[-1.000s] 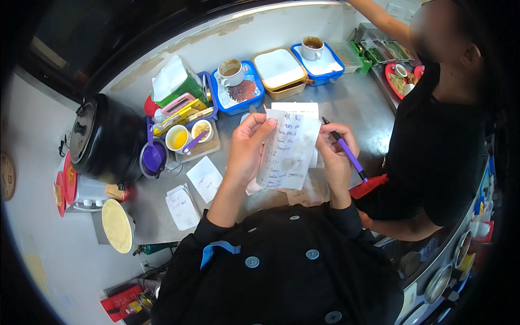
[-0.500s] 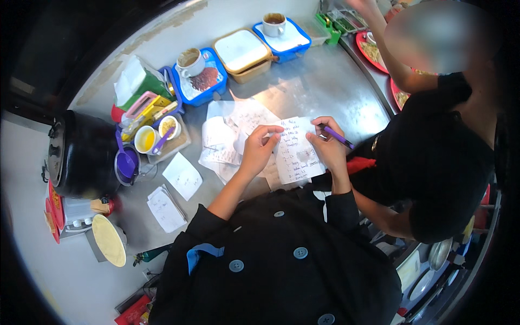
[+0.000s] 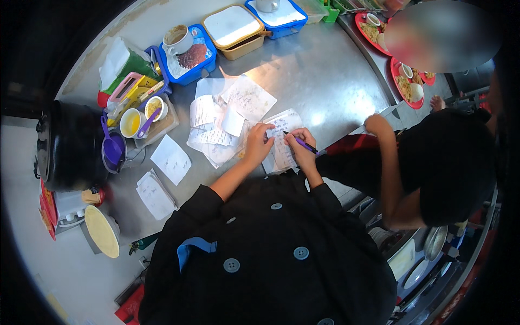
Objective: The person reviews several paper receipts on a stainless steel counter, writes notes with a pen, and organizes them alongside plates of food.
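Handwritten paper slips (image 3: 284,117) lie at the near edge of the metal table. My right hand (image 3: 303,153) is closed around a purple pen (image 3: 307,145), its dark tip on the writing. On the left side of the same slips rests my left hand (image 3: 257,146), its thumb and fingers apart and nothing pinched between them. Just left of it is a loose pile of written slips (image 3: 216,127). A single slip (image 3: 171,159) and a small stack of slips (image 3: 155,196) lie farther left.
A co-worker in black (image 3: 444,157) stands at right, near red plates of food (image 3: 402,81). Lidded tubs (image 3: 232,27) line the back. Left are white cups (image 3: 131,123), a purple ladle (image 3: 112,147) and a black cooker (image 3: 73,146). A pale yellow bowl (image 3: 102,232) stands lower left.
Both hands have lowered the slip from between them onto the table. The pen has swung from pointing outward to tip-down on paper. The co-worker's raised arm has come down.
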Motion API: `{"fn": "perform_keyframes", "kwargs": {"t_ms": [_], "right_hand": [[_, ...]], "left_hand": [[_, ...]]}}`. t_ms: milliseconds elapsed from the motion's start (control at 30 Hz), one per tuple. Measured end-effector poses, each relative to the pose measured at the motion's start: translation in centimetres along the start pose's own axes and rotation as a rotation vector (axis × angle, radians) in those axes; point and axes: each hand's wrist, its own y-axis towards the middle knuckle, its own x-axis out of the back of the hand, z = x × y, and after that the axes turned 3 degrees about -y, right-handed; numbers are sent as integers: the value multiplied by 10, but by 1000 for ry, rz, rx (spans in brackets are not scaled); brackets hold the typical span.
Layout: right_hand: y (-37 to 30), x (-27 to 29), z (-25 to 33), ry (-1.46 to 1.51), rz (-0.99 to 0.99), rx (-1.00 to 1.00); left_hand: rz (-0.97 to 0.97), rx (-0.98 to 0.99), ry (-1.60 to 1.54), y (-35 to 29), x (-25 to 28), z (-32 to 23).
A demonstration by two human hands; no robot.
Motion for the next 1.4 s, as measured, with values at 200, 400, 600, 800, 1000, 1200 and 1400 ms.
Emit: {"fn": "perform_keyframes", "kwargs": {"t_ms": [200, 400, 600, 800, 1000, 1200, 1400], "right_hand": [[-2, -19, 23, -342, 59, 134], [7, -18, 16, -503, 61, 269], [1, -18, 13, -531, 123, 302], [-5, -11, 22, -528, 34, 207], [-6, -4, 18, -568, 15, 209], [-18, -6, 18, -614, 52, 299], [-23, 5, 17, -551, 11, 190]], "left_hand": [[118, 38, -70, -1, 10, 3], [105, 20, -71, 0, 6, 5], [113, -3, -76, -1, 6, 8], [164, 26, -83, -3, 7, 9], [161, -42, 59, -4, 8, 8], [186, -44, 84, -4, 11, 2], [213, -10, 116, -5, 10, 1]]}}
